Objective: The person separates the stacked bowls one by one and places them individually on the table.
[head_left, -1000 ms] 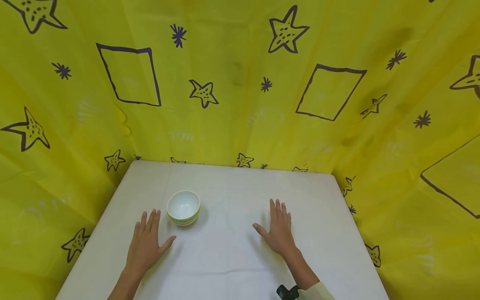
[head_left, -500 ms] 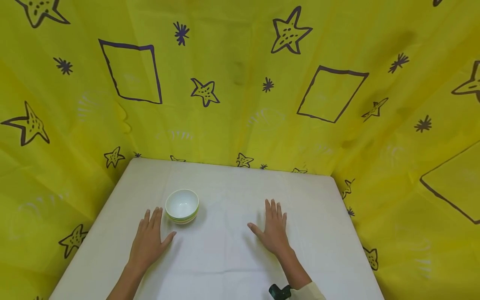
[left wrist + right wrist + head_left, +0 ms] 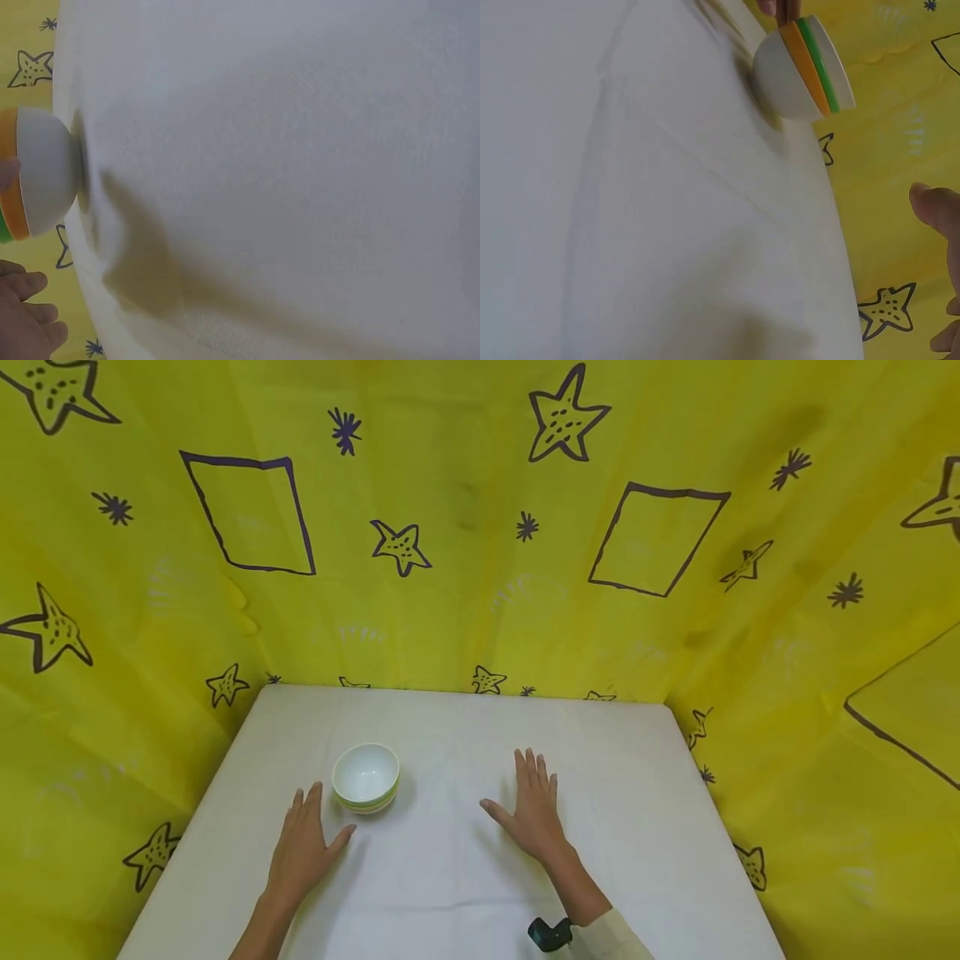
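A white bowl (image 3: 366, 775) with orange and green bands round its side stands upright, left of the middle of the table. My left hand (image 3: 303, 847) is just left of and nearer than the bowl, fingers straight and thumb spread. In the left wrist view a fingertip (image 3: 7, 174) overlaps the bowl's orange band (image 3: 10, 199); the other fingers (image 3: 34, 311) show below. My right hand (image 3: 534, 814) hovers over the table well to the right, fingers extended and thumb pointing toward the bowl. Its thumb (image 3: 937, 210) shows at the right edge of the right wrist view. Both hands hold nothing.
The table (image 3: 450, 868) has a white cloth with a faint crease. Yellow curtains (image 3: 465, 610) with drawn stars and frames rise at its back and both sides. A dark device (image 3: 550, 935) is worn at the right wrist by the pale sleeve (image 3: 609, 937).
My right hand has drifted left toward the bowl. My left hand has shifted slightly right. The bowl stays in place while the head view sways a little.
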A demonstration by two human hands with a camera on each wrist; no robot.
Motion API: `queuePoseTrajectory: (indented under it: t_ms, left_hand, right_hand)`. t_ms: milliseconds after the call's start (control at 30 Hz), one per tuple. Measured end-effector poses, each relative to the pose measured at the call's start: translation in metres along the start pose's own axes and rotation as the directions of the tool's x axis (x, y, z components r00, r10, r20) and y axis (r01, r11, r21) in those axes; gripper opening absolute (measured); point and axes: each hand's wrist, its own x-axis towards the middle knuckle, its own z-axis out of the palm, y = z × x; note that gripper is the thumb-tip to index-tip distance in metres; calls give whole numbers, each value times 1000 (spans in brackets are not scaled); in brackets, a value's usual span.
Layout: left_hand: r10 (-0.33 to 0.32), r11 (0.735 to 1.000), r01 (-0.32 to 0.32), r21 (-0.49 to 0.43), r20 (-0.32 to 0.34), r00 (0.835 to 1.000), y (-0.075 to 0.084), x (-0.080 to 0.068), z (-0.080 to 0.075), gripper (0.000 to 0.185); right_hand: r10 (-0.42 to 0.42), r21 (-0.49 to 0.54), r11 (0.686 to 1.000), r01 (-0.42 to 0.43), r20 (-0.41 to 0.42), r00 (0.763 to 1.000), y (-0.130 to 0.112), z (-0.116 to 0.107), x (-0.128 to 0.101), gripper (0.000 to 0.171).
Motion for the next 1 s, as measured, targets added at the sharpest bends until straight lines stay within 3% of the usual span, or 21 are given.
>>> queuePoseTrajectory:
  t_ms: [233, 500, 733, 1000]
  left_hand:
    - [-82, 991, 87, -104, 55, 995, 1, 5, 2, 100]
    - [-144, 967, 158, -197, 84, 986, 5, 13, 19, 105]
    - [-144, 945, 162, -283, 84, 986, 8, 14, 26, 109]
    - [-179, 928, 200, -314, 93, 979, 7, 14, 29, 109]
  right_hand:
    - [-18, 38, 999, 19, -13, 1000, -16, 1, 14, 106]
    - [-13, 79, 997, 12, 12, 1000, -28, 3, 27, 104]
    - [-5, 109, 994, 1, 33, 999, -32, 14, 30, 104]
    - [1, 130, 991, -9, 62, 998, -35, 21, 33, 106]
